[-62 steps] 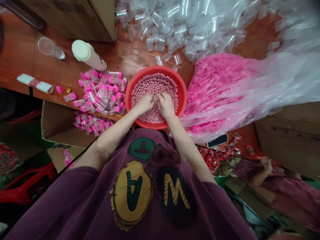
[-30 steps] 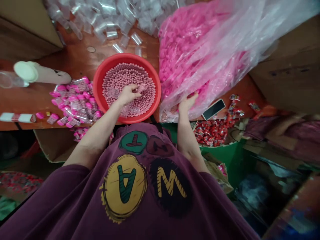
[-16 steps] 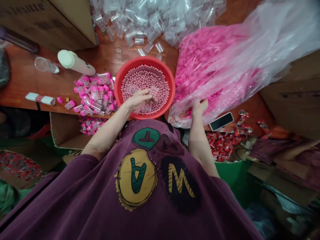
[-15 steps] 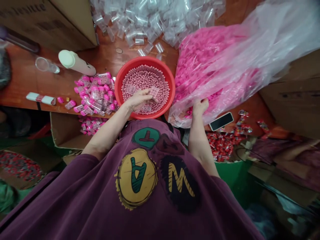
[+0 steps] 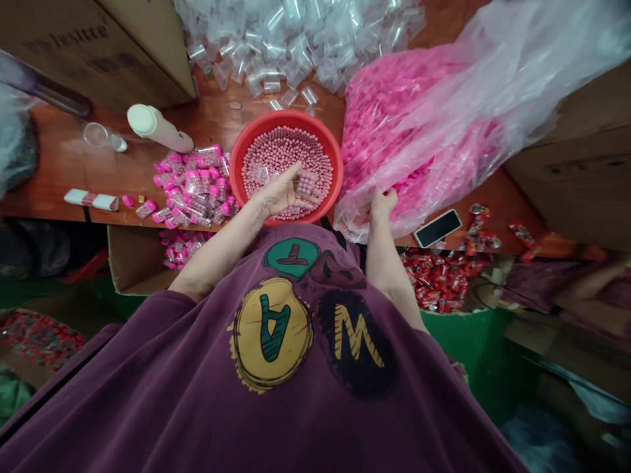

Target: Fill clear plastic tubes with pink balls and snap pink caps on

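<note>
My left hand (image 5: 283,192) is palm up over a red basin (image 5: 237,172) of small pink beads (image 5: 296,141). Its fingers curl around a clear vial (image 5: 308,181) with pink beads in it, the thumb raised beside it. Another clear vial (image 5: 261,173) lies on the beads near the wrist. At the mouth of a clear plastic bag (image 5: 497,72) full of bright pink caps (image 5: 389,98), my right hand (image 5: 383,203) has its fingers curled in. What those fingers hold is hidden.
Capped bead vials (image 5: 197,187) are heaped left of the basin, near a pale bottle (image 5: 160,128). Empty clear vials (image 5: 296,39) lie behind it. A phone (image 5: 438,228) rests at the table's front right edge, above red wrapped pieces (image 5: 438,279). A cardboard box (image 5: 108,52) stands back left.
My left thumb has lifted off the vial and the fingers have spread out under it. My right hand stays at the bag, its fingers more curled. The whole view has shifted slightly.
</note>
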`<state>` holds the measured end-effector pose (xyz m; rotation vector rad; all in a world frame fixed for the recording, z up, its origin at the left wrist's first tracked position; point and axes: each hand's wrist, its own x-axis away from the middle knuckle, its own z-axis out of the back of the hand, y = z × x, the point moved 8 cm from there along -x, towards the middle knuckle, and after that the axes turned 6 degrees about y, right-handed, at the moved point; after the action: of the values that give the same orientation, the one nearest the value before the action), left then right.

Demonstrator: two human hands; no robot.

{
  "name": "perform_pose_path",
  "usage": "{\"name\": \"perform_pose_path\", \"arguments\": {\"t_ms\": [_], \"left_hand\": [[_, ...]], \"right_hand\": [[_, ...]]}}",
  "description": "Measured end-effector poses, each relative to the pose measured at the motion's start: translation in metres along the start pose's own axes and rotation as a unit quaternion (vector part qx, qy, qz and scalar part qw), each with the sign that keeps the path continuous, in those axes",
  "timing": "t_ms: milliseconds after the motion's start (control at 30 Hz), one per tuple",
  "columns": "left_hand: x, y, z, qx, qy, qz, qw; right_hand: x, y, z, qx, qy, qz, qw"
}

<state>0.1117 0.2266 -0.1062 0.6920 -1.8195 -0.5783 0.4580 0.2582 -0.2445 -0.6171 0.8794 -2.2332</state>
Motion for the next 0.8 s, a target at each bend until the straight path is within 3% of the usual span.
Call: {"name": "perform_pose_path", "arguments": {"t_ms": [167, 300, 400, 633, 733, 800], "left_hand": [[-0.007, -0.005, -0.006, 0.006, 0.018, 0.029, 0.999], [-0.009, -0.005, -0.01, 0.027, 0.026, 0.05, 0.998], [-0.006, 0.001, -0.012, 0.035, 0.038, 0.027, 0.998], [0.004, 0.007, -0.006, -0.007, 0.058, -0.003, 0.998], [0.008, 0.013, -0.016, -0.025, 0.041, -0.027, 0.998], [0.011, 0.016, -0.03, -0.03, 0.015, -0.04, 0.999]], "right_hand": [[-0.001, 0.004, -0.005, -0.046, 0.013, -0.003, 0.999], [-0.009, -0.01, -0.003, -0.057, 0.046, -0.001, 0.997], [-0.004, -0.02, 0.007, -0.035, 0.048, -0.011, 0.998], [0.042, -0.012, 0.055, -0.084, 0.065, -0.043, 0.993], [0.066, -0.017, 0.072, -0.177, 0.058, -0.037, 0.982], [0.081, -0.036, 0.077, -0.225, 0.035, 0.01, 0.974]]}}
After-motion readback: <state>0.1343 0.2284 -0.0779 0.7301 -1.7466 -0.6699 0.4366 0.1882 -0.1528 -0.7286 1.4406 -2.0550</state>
